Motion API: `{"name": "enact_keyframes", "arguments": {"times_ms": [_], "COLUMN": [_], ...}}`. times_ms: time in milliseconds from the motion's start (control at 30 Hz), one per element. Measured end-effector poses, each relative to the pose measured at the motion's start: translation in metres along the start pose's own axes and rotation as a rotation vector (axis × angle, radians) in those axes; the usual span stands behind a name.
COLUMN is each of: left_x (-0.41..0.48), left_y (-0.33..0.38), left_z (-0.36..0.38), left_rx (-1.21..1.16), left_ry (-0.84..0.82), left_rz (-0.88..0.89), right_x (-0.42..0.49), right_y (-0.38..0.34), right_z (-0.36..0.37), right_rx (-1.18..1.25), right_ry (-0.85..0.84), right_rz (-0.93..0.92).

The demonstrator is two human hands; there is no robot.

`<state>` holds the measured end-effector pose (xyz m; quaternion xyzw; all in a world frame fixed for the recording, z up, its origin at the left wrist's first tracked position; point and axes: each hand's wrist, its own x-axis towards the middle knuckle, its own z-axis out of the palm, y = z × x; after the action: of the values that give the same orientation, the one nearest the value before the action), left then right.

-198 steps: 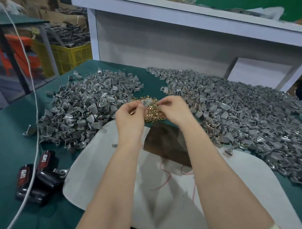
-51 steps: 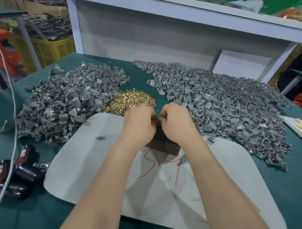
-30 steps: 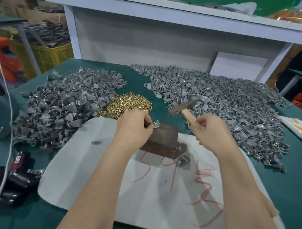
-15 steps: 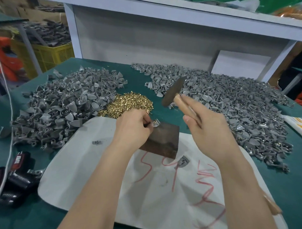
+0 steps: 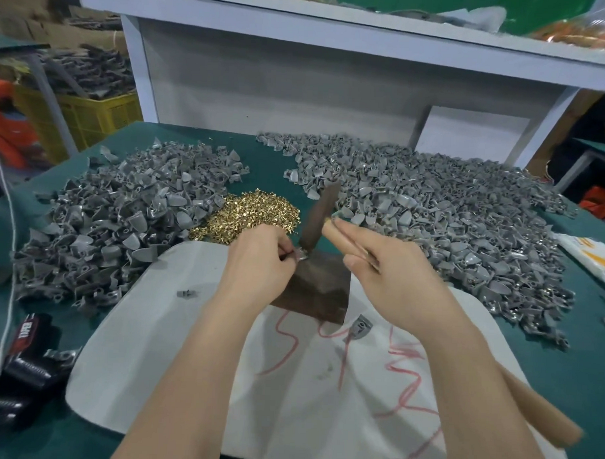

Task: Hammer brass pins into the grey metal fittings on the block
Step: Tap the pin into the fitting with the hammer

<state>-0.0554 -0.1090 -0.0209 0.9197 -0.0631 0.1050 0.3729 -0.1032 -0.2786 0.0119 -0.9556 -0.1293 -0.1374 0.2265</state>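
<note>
Left hand [image 5: 259,258] is curled over the far-left corner of the dark block [image 5: 316,293], fingertips pinching one grey fitting [image 5: 302,255] there. The fingers cover most of it, and I can't make out a pin in it. Right hand [image 5: 395,277] wraps the wooden handle of the hammer [image 5: 320,214], forefinger laid along it. The dark head is tilted and blurred, its lower end right at the fitting; I can't tell if they touch. The handle runs hidden under the forearm, its butt end poking out near right. The block sits on a white sheet [image 5: 187,345] on the green table [image 5: 581,359]. Brass pins [image 5: 250,212] are heaped just beyond the left hand, between the left pile [image 5: 123,223] and right pile [image 5: 432,213] of fittings. A loose fitting [image 5: 359,331] lies by the block's near-right corner. Black items [image 5: 26,353] at near left are cut off.
</note>
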Motion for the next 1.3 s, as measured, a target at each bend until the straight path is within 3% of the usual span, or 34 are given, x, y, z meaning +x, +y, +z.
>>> {"name": "enact_keyframes", "arguments": {"times_ms": [133, 267, 333, 433, 567, 767, 867, 1033, 1100, 1200, 1300], "left_x": [0.0, 0.0, 0.0, 0.001, -0.002, -0.002, -0.002, -0.002, -0.003, -0.005, -0.005], "left_y": [0.0, 0.0, 0.0, 0.0, 0.003, 0.005, 0.005, 0.009, 0.011, 0.014, 0.018], "left_z": [0.0, 0.0, -0.001, 0.0, -0.002, -0.003, -0.003, -0.002, -0.001, 0.002, 0.006], "left_rx": [0.003, -0.02, -0.037, -0.013, -0.016, 0.009, 0.009, 0.012, 0.004, -0.024, -0.009], "left_ry": [0.015, -0.005, 0.0, 0.004, -0.002, -0.018, -0.028, -0.029, -0.031, -0.017, -0.009], "left_rz": [0.025, -0.014, -0.015, 0.002, -0.03, -0.032, -0.032, 0.0, 0.027, 0.093, 0.151], "right_x": [-0.001, 0.0, 0.0, 0.002, 0.001, 0.009, 0.018, 0.02, 0.019, 0.021, 0.028], "right_y": [-0.004, -0.002, -0.004, -0.003, 0.004, 0.024, 0.037, 0.049, 0.047, 0.028, 0.009], "right_z": [-0.003, 0.002, 0.003, -0.002, 0.001, 0.012, 0.027, 0.033, 0.033, 0.027, 0.028], "right_rx": [0.194, 0.011, 0.02, 0.218, 0.032, 0.34, 0.164, -0.074, -0.132, 0.073, 0.337], "right_ry": [0.258, -0.009, 0.055, 0.214, -0.033, 0.036, -0.034, -0.22, -0.199, 0.009, -0.079], "right_rz": [-0.066, -0.001, 0.005, -0.037, 0.046, 0.304, 0.413, 0.415, 0.397, 0.264, 0.166]}}
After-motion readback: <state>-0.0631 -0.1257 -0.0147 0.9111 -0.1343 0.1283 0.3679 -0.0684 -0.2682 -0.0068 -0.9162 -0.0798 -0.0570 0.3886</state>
